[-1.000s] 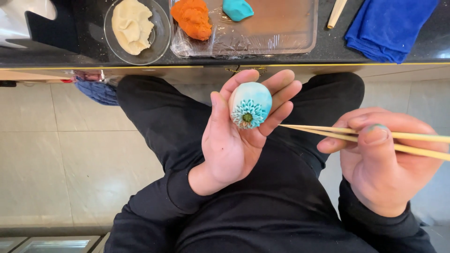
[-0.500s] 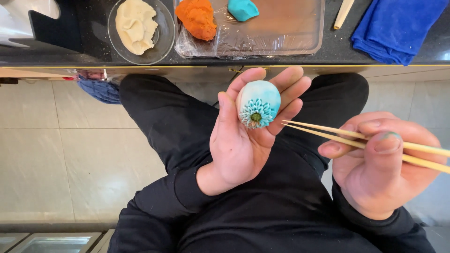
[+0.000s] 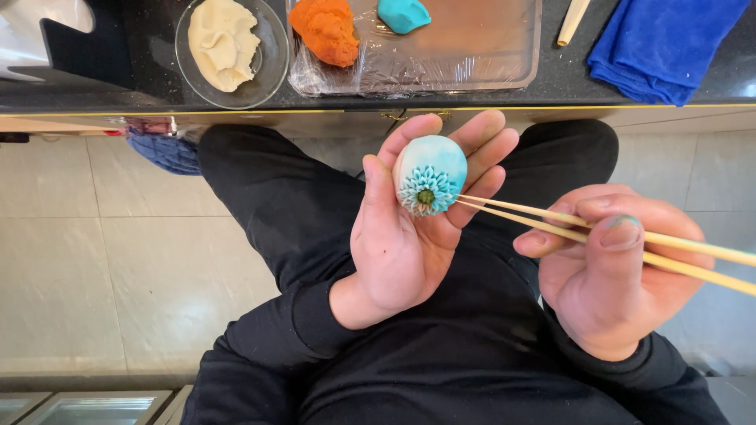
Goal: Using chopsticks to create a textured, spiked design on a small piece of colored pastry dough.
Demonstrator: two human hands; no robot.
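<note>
As the left hand [image 3: 402, 244] cradles a blue dough flower [image 3: 431, 175], the right hand [image 3: 614, 275] grips chopsticks [image 3: 551, 220] at its petals, shaping work needing a light touch

A single view, from a camera worn on the person's head, looks steeply down over the lap at close range. The left hand [image 3: 402, 236] and right hand [image 3: 614, 275] fill the middle of the frame, near the lens, with black-clad legs and a pale tiled floor [image 3: 102, 260] below them. The dark table [image 3: 551, 86] runs along the top edge, farther off (only its near strip shows). There is no second view to overlap with
</note>
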